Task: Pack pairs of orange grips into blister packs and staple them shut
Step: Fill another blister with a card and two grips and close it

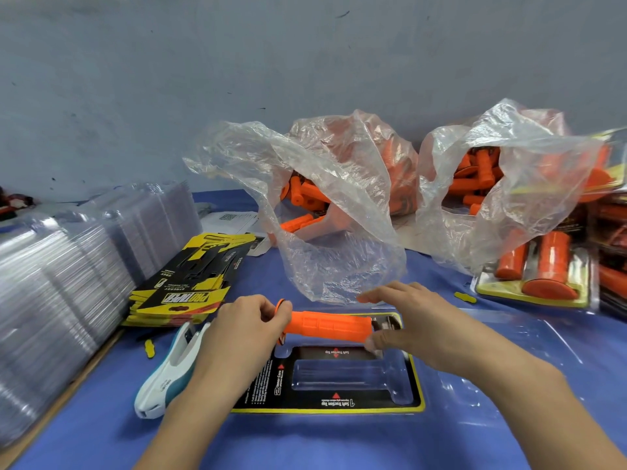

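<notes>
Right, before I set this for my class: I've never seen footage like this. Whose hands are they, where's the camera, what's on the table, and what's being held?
There is no machine: a person works bare-handed, and the one picture comes from a camera on their head, looking down. The left hand pinches the flanged end of an orange grip; the right hand, fingers straight, touches the other end with its thumb. Below lies an open blister pack with a black-and-yellow card, on a blue table. At left: a white-and-teal stapler, printed cards, stacked clear shells. Behind: two plastic bags of grips. At right: filled packs.
</notes>
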The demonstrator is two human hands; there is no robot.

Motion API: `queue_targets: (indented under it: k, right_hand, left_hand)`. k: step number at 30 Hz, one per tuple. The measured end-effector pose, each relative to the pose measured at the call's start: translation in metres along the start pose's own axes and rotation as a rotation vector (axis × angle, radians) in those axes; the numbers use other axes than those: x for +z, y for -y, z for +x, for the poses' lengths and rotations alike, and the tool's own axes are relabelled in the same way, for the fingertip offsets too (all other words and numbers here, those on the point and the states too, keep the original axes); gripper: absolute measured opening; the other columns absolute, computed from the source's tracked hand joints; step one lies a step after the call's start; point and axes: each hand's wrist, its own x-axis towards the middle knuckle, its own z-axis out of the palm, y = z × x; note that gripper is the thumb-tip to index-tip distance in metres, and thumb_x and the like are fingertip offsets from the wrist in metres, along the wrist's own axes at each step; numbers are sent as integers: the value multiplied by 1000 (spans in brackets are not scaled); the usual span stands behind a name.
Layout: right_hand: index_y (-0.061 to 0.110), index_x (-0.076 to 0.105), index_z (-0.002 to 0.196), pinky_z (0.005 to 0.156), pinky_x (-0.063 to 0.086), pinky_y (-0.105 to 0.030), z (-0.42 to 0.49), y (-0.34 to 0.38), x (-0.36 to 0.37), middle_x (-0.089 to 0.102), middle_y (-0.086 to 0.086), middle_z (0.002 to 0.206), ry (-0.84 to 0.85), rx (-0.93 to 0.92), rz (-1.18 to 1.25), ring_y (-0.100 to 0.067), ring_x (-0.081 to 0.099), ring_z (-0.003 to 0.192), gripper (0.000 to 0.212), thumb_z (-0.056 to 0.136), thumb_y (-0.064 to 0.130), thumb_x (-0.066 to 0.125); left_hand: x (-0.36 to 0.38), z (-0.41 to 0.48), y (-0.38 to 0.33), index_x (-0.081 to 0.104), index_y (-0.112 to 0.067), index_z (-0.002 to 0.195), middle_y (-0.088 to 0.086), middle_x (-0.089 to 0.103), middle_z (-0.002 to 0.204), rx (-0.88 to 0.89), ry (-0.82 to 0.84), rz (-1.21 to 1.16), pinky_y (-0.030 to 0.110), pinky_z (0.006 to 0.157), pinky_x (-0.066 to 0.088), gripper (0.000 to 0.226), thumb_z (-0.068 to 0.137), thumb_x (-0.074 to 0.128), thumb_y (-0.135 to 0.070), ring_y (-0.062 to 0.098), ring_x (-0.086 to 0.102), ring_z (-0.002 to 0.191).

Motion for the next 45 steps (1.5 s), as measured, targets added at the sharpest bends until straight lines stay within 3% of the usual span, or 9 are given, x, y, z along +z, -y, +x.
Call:
queue_targets:
  k: [7,14,23,28,37,45]
  right_hand:
    - [45,43,136,100,37,-31,-1,-4,5,45,20,132,91,32,-71,-11,38,121,64,79,59,70]
    - [45,46,135,103,36,-31,-2,-2,5,39,18,140,114,20,-100,-13,39,123,59,82,57,69]
    - [44,49,132,100,35,-28,-5,-2,4,37,19,141,126,38,-94,-13,39,124,52,85,57,65]
    - [45,48,133,104,35,-31,-6,-2,4,36,19,143,151,59,-83,-15,39,126,50,86,58,63]
    - [43,51,130,104,38,-31,-6,-3,-1,43,22,138,34,68,-46,-7,40,127,43,92,63,44]
    - [41,52,131,97,38,-29,-4,-11,-15,44,18,138,-33,99,10,-8,42,125,39,95,56,46]
  left_hand:
    - [3,-2,1,61,-24,62,-6,62,65,-24,33,47,30,56,34,45,93,52,-56,13,56,73]
    - [8,-3,1,63,-23,64,-3,66,69,-32,67,69,36,71,49,44,91,51,-56,18,59,79]
    - [13,-4,4,56,-25,70,-6,64,78,-15,104,182,32,67,45,42,93,45,-58,17,56,83]
    - [13,-3,7,51,-34,92,-6,67,86,-22,155,185,34,70,46,31,92,42,-63,16,57,93]
    - [5,-3,2,54,-32,87,-3,67,86,-14,76,143,39,75,52,39,94,34,-64,21,61,88]
    - [-7,-1,-8,55,-24,80,-4,62,75,46,-20,127,41,71,52,40,96,36,-56,27,59,79]
